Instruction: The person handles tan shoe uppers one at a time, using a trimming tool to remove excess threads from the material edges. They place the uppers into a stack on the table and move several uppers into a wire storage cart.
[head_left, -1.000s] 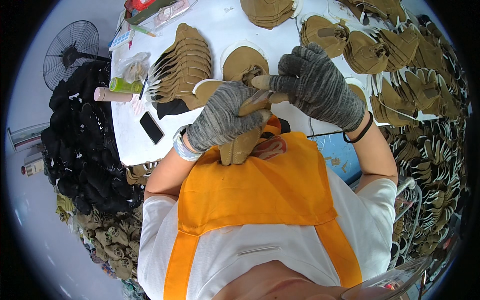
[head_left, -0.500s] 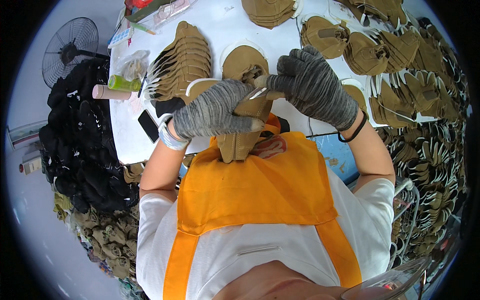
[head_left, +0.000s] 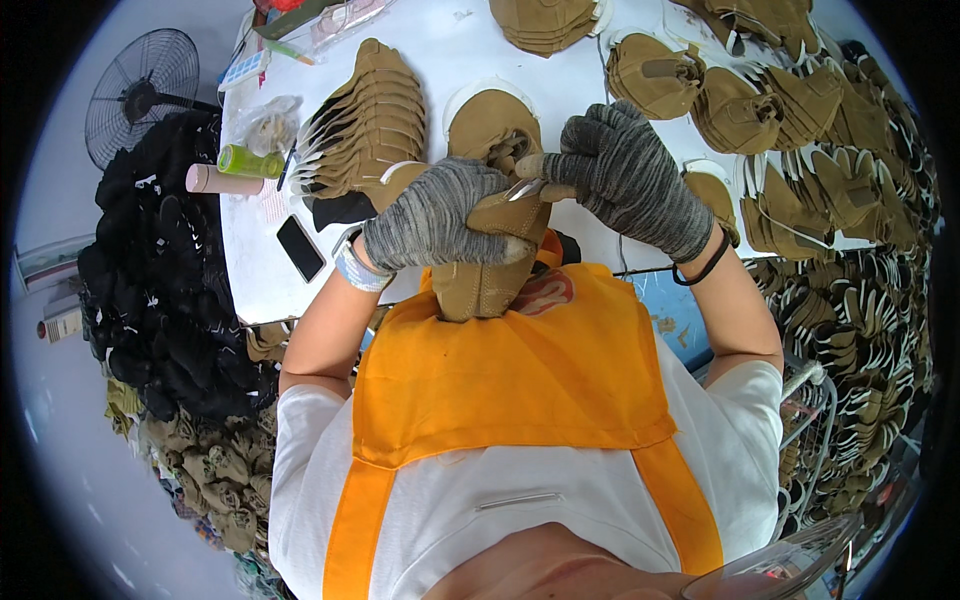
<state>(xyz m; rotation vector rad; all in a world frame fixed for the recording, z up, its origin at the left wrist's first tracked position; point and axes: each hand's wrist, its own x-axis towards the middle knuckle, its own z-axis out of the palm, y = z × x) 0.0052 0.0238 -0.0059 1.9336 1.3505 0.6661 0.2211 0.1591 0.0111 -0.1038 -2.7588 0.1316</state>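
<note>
Both my hands wear grey knitted gloves with bare-looking pale fingertips. Closed round the side of a brown stitched shoe upper (head_left: 478,288), my left hand (head_left: 435,215) keeps it against the orange apron (head_left: 510,380). My right hand (head_left: 635,185) pinches a small shiny metal tool (head_left: 523,189) over the upper; its exact kind is partly hidden by the fingers. Just beyond the hands lies a brown piece with a white-edged lining (head_left: 490,112). Whether it joins the held upper cannot be seen.
A fanned stack of brown uppers (head_left: 372,120) is left on the white table, near a phone (head_left: 299,248), a pink bottle (head_left: 222,180) and a green one (head_left: 248,162). More uppers (head_left: 738,108) crowd the right. A fan (head_left: 140,100) and black pile (head_left: 165,280) flank the table.
My left hand has shifted slightly to the right along the upper, and the upper's near end has risen a little. The right hand keeps its pinch on the metal tool.
</note>
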